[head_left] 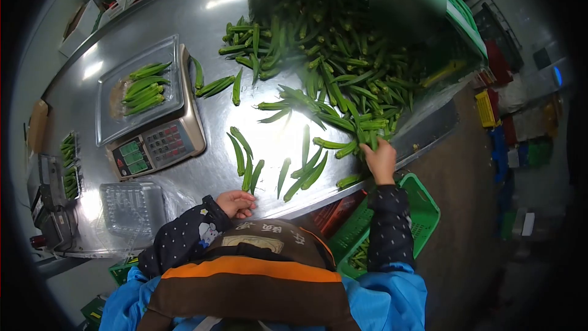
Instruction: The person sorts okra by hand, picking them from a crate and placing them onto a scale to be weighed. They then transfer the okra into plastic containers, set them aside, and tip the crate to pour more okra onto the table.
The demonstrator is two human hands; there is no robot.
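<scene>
My right hand (381,160) is closed around okra at the near right edge of a large okra heap (355,67); its fingertips are partly hidden among the pods. My left hand (237,203) rests at the table's near edge, fingers loosely curled and apart, with nothing visible in it. Just beyond it lie several loose okra pods (247,173), and more pods (309,178) lie between the two hands. On the left, a weighing scale (156,147) carries a clear tray (104,116) with a small row of okra (146,89) on it.
Clear plastic boxes (131,208) are stacked at the near left, beside a dark machine (55,208). Packed okra trays (70,165) stand at the far left. A green crate (422,208) sits below the table's right edge. Another green crate (462,21) lies tipped behind the heap.
</scene>
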